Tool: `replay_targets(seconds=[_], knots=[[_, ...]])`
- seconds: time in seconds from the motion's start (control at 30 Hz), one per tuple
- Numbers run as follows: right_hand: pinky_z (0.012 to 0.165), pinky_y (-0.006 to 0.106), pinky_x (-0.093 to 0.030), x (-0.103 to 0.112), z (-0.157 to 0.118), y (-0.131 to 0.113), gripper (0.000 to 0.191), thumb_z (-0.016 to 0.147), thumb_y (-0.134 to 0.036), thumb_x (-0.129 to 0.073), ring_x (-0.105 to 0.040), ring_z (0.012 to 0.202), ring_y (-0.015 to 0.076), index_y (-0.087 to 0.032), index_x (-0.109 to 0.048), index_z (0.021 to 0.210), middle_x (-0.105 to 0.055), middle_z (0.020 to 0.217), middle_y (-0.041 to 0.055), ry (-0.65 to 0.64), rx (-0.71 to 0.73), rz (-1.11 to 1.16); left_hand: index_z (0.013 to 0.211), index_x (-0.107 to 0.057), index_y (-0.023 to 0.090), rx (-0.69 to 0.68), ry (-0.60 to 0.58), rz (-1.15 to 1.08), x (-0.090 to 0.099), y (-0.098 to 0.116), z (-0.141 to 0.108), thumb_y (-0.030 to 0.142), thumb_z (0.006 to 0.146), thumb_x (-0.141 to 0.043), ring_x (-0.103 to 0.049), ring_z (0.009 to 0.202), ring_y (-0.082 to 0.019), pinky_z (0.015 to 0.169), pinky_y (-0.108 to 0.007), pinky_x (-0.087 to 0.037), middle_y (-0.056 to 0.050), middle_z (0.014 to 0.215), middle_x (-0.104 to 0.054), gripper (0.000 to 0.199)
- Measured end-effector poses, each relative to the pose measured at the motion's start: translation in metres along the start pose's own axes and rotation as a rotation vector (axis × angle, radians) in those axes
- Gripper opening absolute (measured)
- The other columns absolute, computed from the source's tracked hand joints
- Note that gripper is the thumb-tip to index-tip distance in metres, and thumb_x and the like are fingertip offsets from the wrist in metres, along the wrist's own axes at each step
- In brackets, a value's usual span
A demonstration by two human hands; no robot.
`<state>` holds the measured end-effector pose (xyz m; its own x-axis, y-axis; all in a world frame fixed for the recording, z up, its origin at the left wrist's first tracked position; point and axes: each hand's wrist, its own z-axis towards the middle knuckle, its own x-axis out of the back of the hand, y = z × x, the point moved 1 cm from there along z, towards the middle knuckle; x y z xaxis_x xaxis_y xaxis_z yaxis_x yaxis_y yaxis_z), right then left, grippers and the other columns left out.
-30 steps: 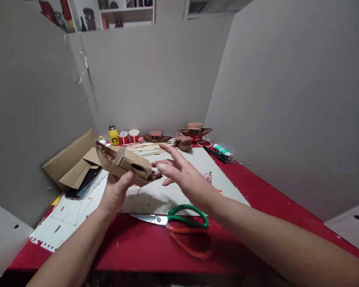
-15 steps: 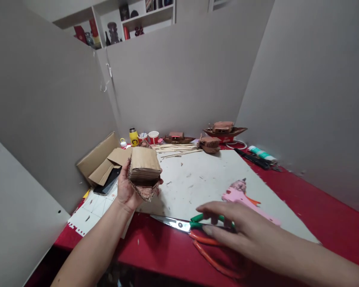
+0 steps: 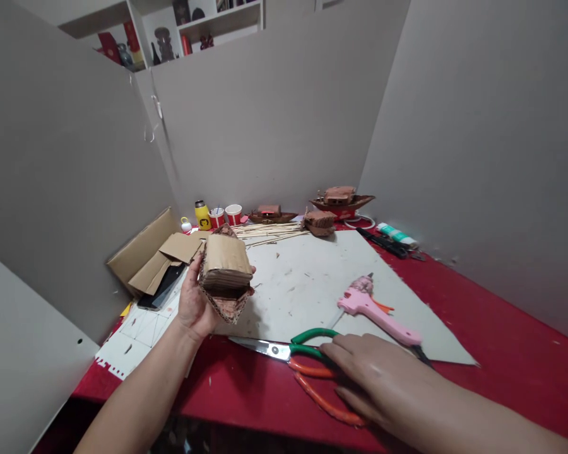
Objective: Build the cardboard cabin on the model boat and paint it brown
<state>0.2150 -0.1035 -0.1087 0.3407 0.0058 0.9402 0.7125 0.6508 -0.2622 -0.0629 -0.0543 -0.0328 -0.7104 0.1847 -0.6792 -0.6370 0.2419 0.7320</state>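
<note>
Over the near left part of the pale board [image 3: 293, 284], I have the boat [image 3: 226, 274] in the left hand [image 3: 195, 310]. That hand grips it from below and the left side, a few fingertips showing at its right side. Its pointed end is toward me, dipped a little, and the ridged front of its cabin faces my camera.

At the near right, the right hand [image 3: 372, 366] lies over the handles of the scissors [image 3: 277, 351]. From this angle I can't tell whether the fingers have closed on them or merely rest there. I see one green handle and one orange, the blades pointing left along the board's near edge, on the red table [image 3: 246, 403].

Just beyond that hand, the pink glue gun [image 3: 378, 315] lies on the board, nozzle pointing away from me.

Farther back I make out thin sticks [image 3: 269, 231], three more boats [image 3: 319, 222], two cups [image 3: 233, 215] and a yellow bottle [image 3: 202, 216]. To the left, cardboard [image 3: 144, 252] leans by a phone [image 3: 163, 287], next to a sheet [image 3: 144, 334] with ruled lines.
</note>
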Motion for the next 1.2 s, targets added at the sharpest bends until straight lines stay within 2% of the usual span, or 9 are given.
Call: replay_targets(seconds=[0.17, 0.23, 0.33, 0.43, 0.53, 0.7, 0.93, 1.1, 1.2], knots=[[0.072, 0.035, -0.054, 0.021, 0.011, -0.004, 0.018, 0.088, -0.021, -0.058, -0.070, 0.078, 0.0243, -0.023, -0.071, 0.100, -0.073, 0.086, 0.0079, -0.011, 0.024, 0.070, 0.123, -0.065, 0.007, 0.060, 0.048, -0.030, 0.002, -0.003, 0.001, 0.057, 0.098, -0.030, -0.076, 0.069, -0.031, 0.049, -0.037, -0.059, -0.019, 0.090, -0.078, 0.066], [0.071, 0.036, -0.055, 0.037, 0.017, -0.010, 0.017, 0.094, -0.028, -0.055, -0.070, 0.078, 0.0241, -0.024, -0.071, 0.100, -0.074, 0.087, 0.0081, 0.106, 0.041, 0.132, 0.121, -0.067, 0.008, 0.052, 0.077, -0.042, 0.001, -0.008, 0.002, 0.054, 0.098, -0.033, -0.076, 0.070, -0.030, 0.053, -0.038, -0.060, -0.018, 0.088, -0.079, 0.061], [0.085, 0.044, -0.058, 0.059, 0.029, -0.026, 0.023, 0.096, -0.033, -0.057, -0.072, 0.094, 0.0274, -0.027, -0.065, 0.117, -0.075, 0.104, 0.0105, 0.423, 0.127, 0.201, 0.122, -0.068, 0.011, 0.042, 0.092, -0.051, -0.003, -0.018, 0.002, 0.051, 0.096, -0.044, -0.077, 0.074, -0.029, 0.066, -0.039, -0.062, -0.014, 0.085, -0.080, 0.054], [0.100, 0.052, -0.052, 0.067, 0.048, -0.045, 0.051, 0.093, -0.033, -0.065, -0.064, 0.119, 0.0316, -0.032, -0.048, 0.142, -0.067, 0.127, 0.0121, 0.584, 0.252, 0.199, 0.126, -0.068, 0.013, 0.035, 0.111, -0.018, -0.007, -0.029, 0.001, 0.045, 0.092, -0.055, -0.077, 0.086, -0.030, 0.084, -0.043, -0.061, -0.011, 0.088, -0.081, 0.048], [0.112, 0.055, -0.044, 0.063, 0.071, -0.057, 0.073, 0.088, -0.032, -0.070, -0.049, 0.139, 0.0325, -0.028, -0.034, 0.152, -0.052, 0.146, 0.0162, 0.567, 0.332, 0.189, 0.127, -0.067, 0.016, 0.009, 0.129, -0.008, -0.010, -0.035, 0.001, 0.037, 0.090, -0.058, -0.076, 0.096, -0.030, 0.095, -0.043, -0.057, -0.008, 0.096, -0.081, 0.043], [0.116, 0.057, -0.038, 0.052, 0.097, -0.060, 0.078, 0.085, -0.028, -0.066, -0.043, 0.143, 0.0322, -0.027, -0.028, 0.154, -0.049, 0.148, 0.0175, 0.512, 0.406, 0.177, 0.118, -0.071, 0.016, -0.043, 0.114, -0.007, -0.009, -0.039, -0.001, 0.030, 0.086, -0.064, -0.074, 0.105, -0.029, 0.101, -0.039, -0.053, -0.006, 0.102, -0.081, 0.036], [0.116, 0.056, -0.037, 0.044, 0.105, -0.059, 0.078, 0.084, -0.026, -0.066, -0.044, 0.141, 0.0315, -0.030, -0.029, 0.153, -0.049, 0.147, 0.0158, 0.483, 0.404, 0.193, 0.120, -0.072, 0.018, -0.038, 0.032, -0.011, 0.000, -0.047, 0.000, 0.039, 0.085, -0.072, -0.072, 0.108, -0.029, 0.101, -0.037, -0.052, -0.005, 0.108, -0.080, 0.041], [0.117, 0.056, -0.037, 0.044, 0.111, -0.056, 0.079, 0.082, -0.025, -0.068, -0.042, 0.143, 0.0315, -0.027, -0.032, 0.152, -0.046, 0.149, 0.0169, 0.473, 0.414, 0.210, 0.115, -0.073, 0.017, -0.056, 0.092, -0.030, -0.004, -0.047, 0.000, 0.036, 0.089, -0.066, -0.074, 0.102, -0.026, 0.099, -0.034, -0.053, -0.005, 0.104, -0.081, 0.033], [0.115, 0.053, -0.039, 0.053, 0.096, -0.050, 0.077, 0.085, -0.030, -0.071, -0.042, 0.143, 0.0313, -0.024, -0.034, 0.151, -0.046, 0.149, 0.0180, 0.510, 0.439, 0.246, 0.114, -0.073, 0.011, 0.022, 0.129, -0.068, -0.008, -0.040, -0.002, 0.036, 0.094, -0.054, -0.076, 0.093, -0.027, 0.092, -0.037, -0.057, -0.009, 0.092, -0.081, 0.037]])
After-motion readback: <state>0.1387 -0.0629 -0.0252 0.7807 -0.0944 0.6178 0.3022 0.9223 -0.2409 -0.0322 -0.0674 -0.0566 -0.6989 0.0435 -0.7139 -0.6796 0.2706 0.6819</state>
